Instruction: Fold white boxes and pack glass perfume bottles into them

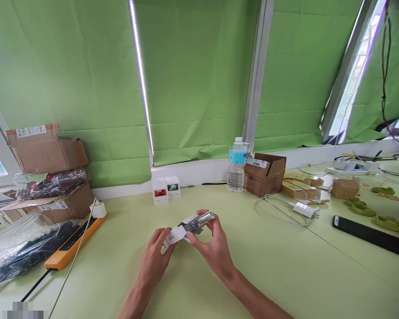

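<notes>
Both of my hands hold a small silvery tube (204, 218) together with its white carton (176, 235), just above the pale green table (272, 266). My left hand (154, 259) pinches the carton's open end with curled fingers. My right hand (212, 246) grips the tube and the carton's far end between thumb and fingers. The tube's shiny end sticks out to the upper right.
Two small white boxes (166, 189) stand at the back by the wall. A water bottle (237, 166) and an open cardboard box (265, 173) are right of them. An orange power strip (76, 241), bags and cartons lie left; a white charger with cable (302, 209) and a black bar (372, 235) lie right.
</notes>
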The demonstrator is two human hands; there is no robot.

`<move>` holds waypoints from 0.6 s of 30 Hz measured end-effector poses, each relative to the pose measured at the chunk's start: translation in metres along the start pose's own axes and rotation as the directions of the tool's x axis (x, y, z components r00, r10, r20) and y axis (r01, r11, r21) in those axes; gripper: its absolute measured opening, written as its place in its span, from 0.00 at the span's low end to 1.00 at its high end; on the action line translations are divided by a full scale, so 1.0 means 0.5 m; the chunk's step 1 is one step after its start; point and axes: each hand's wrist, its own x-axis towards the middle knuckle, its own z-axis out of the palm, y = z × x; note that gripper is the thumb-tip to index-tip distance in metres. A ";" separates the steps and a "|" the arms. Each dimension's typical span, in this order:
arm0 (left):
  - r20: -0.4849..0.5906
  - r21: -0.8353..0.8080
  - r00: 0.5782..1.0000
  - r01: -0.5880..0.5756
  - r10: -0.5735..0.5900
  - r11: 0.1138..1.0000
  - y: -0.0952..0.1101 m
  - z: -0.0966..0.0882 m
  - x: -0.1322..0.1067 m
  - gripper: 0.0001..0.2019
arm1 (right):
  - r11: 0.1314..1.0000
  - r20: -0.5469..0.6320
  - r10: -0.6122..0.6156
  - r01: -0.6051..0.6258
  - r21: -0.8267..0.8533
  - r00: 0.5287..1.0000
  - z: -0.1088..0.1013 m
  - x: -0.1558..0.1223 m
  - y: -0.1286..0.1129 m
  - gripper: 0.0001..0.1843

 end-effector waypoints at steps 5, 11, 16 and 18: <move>0.007 -0.060 0.999 0.042 -0.042 0.997 0.006 0.003 -0.003 0.13 | 0.996 -0.004 -0.020 0.019 -0.089 1.000 0.001 -0.003 -0.006 0.27; 0.017 -0.248 0.992 0.129 -0.129 0.960 0.005 0.020 0.000 0.13 | 0.990 -0.013 -0.053 0.051 -0.130 0.999 0.005 -0.007 0.000 0.29; 0.047 -0.322 0.985 0.174 -0.168 0.930 -0.015 0.047 0.005 0.18 | 0.991 0.033 -0.068 0.071 -0.117 0.997 0.008 -0.015 -0.004 0.33; 0.060 -0.315 0.983 0.182 -0.172 0.931 -0.024 0.055 0.005 0.21 | 0.989 0.055 -0.072 0.078 -0.125 0.996 0.009 -0.018 -0.007 0.33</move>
